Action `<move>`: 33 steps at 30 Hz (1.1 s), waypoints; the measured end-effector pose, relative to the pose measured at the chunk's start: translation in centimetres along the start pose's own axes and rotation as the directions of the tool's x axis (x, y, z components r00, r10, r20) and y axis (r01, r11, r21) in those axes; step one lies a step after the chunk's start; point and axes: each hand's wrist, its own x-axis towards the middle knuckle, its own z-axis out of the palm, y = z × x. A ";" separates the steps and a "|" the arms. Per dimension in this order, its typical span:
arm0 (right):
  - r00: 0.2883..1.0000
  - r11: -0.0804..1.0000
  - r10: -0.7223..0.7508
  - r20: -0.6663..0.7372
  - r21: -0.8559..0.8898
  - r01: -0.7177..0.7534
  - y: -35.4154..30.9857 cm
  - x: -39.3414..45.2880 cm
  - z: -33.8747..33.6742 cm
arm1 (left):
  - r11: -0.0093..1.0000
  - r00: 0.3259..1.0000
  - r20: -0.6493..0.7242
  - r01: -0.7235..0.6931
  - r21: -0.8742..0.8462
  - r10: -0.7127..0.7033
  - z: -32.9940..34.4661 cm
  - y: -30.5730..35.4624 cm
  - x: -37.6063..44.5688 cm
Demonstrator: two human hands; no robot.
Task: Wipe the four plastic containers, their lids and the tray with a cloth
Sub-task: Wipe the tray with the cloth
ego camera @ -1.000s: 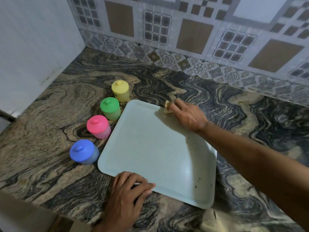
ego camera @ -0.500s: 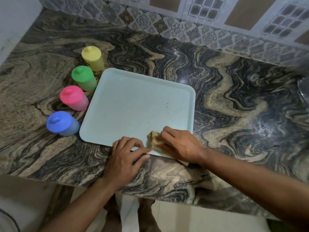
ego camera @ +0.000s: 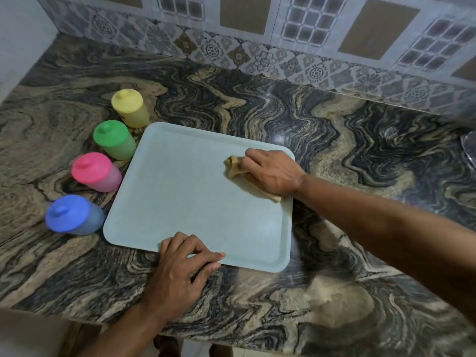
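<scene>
A pale blue-green tray (ego camera: 185, 191) lies flat on the marble counter. My right hand (ego camera: 270, 171) grips a tan cloth (ego camera: 234, 167) and presses it on the tray near its far right corner. My left hand (ego camera: 183, 266) rests with curled fingers on the tray's near rim. Along the tray's left side stands a row of lidded containers: yellow (ego camera: 130, 106) farthest, then green (ego camera: 113, 139), pink (ego camera: 95, 171) and blue (ego camera: 72, 215) nearest. All lids are on.
The dark swirled marble counter (ego camera: 334, 130) meets a patterned tiled wall (ego camera: 257, 34) at the back and a plain wall on the left. Its front edge runs below my left hand. A glassy object (ego camera: 470, 148) shows at the right edge.
My right hand has carried the cloth from the tray's near edge beside my left hand to the far right corner. My left hand has stayed on the near rim.
</scene>
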 end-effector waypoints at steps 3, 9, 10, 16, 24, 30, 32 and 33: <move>0.999 0.999 0.031 -0.006 -0.039 -0.031 3.5 1.3 0.2 | 1.000 1.000 0.006 0.010 0.001 -0.010 0.2 -0.2 -0.2; 0.990 0.974 0.136 -0.024 -0.179 -0.138 5.8 1.2 -0.1 | 1.000 1.000 -0.011 0.009 0.013 -0.009 0.2 -0.1 0.0; 0.976 0.956 0.210 -0.049 -0.197 -0.216 6.1 0.8 -0.5 | 1.000 1.000 -0.013 0.001 0.012 -0.001 0.3 0.0 0.0; 0.772 0.775 0.612 -0.169 -0.063 -0.629 4.9 -1.3 -4.7 | 0.999 0.999 -0.036 -0.007 0.032 0.008 -0.1 0.3 0.2; 0.885 0.841 0.460 0.076 0.282 -0.462 -11.4 -3.9 -5.0 | 1.000 1.000 -0.023 -0.001 0.025 0.001 -0.3 0.4 0.2; 0.977 0.975 0.144 0.156 0.145 -0.167 -8.4 -4.8 -1.6 | 1.000 1.000 -0.020 -0.019 0.016 0.019 -0.3 0.3 0.1; 0.975 0.975 0.196 0.108 0.090 -0.206 -4.7 -3.5 -1.1 | 1.000 1.000 -0.021 -0.018 0.015 0.019 -0.1 0.3 0.1; 0.969 0.970 0.232 0.085 0.059 -0.237 -2.7 -2.5 -0.9 | 1.000 1.000 -0.022 -0.019 0.014 0.019 0.0 0.1 0.1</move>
